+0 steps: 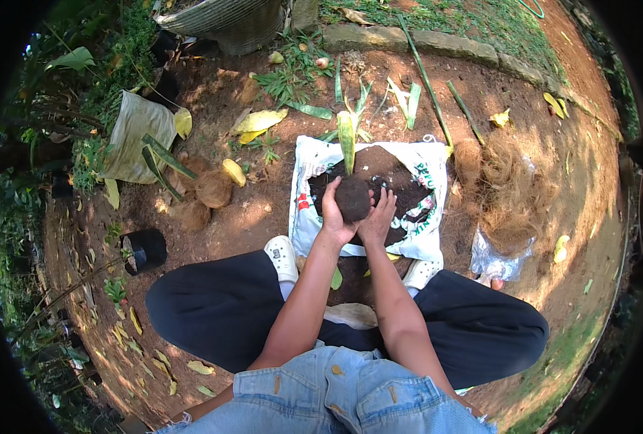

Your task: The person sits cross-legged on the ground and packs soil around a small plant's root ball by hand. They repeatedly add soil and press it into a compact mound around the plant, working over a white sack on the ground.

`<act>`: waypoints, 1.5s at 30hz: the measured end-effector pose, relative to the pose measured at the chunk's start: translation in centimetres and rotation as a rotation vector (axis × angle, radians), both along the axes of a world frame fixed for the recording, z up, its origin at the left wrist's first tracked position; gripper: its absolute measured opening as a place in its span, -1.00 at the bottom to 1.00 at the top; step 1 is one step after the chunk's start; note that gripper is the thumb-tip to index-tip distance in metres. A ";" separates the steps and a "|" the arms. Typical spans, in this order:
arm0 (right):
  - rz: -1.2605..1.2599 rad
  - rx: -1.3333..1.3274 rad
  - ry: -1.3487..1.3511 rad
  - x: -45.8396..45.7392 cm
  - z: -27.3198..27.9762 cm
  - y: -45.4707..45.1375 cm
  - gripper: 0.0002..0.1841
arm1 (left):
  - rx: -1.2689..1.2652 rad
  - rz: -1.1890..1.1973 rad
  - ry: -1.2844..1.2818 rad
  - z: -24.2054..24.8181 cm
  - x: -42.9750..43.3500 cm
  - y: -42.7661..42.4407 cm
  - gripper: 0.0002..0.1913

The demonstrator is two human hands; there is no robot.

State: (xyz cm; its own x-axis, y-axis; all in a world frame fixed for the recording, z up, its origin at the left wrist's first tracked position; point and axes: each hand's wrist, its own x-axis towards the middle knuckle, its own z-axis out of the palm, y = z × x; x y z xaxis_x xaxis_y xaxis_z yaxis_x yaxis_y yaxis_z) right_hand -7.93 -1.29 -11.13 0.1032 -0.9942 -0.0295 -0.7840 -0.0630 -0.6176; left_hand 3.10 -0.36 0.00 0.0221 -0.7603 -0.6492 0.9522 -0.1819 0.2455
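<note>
A round ball of dark soil (353,199) rests in my left hand (334,218), whose thumb lies along its left side and whose fingertips show at its right. From the ball's top rises a yellow-edged snake plant leaf (347,138). My right hand (376,219) is held at the ball's lower right, fingers extended, beside the left fingertips; whether its palm presses the ball is hidden. Both hands are above a cut-open white plastic sack (306,238) that bears green and red print. Loose dark soil (402,187) lies in its opening.
Coconut fibre (508,190) lies to the right, partly over a clear plastic bag (500,257). More fibre (213,189) lies left, near cut leaves (168,156). Green stalks (427,81) lie beyond the sack. A black planter bag (145,250) and a pale grow bag (139,135) are at left.
</note>
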 end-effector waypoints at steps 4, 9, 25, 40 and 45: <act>0.264 -0.100 0.049 -0.1 -2.1 0.5 -0.11 | 0.031 -0.011 -0.017 -0.8 0.2 0.4 -0.42; 0.410 -0.154 0.022 0.0 -2.7 -2.1 -0.26 | 0.000 -0.007 0.007 -1.7 0.4 0.7 -0.42; -0.219 0.145 -0.434 0.5 -1.8 -6.5 -0.68 | -0.061 0.001 0.016 -0.5 0.4 0.7 -0.42; -0.582 0.749 -1.813 -3.1 8.8 -2.8 -0.25 | 0.031 -0.080 -0.260 2.0 -1.4 0.9 -0.64; -0.561 0.639 -1.789 -2.6 12.8 -2.1 -0.26 | 0.067 -0.047 -0.325 2.7 -2.3 1.2 -0.68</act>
State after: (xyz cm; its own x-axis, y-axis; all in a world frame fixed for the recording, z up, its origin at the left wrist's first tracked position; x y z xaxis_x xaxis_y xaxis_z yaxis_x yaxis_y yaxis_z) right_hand -10.54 -3.37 1.68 0.1491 -0.8088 -0.5688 0.7980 0.4382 -0.4138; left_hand 0.84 0.88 2.70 0.2026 -0.7213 -0.6623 0.8162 -0.2493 0.5213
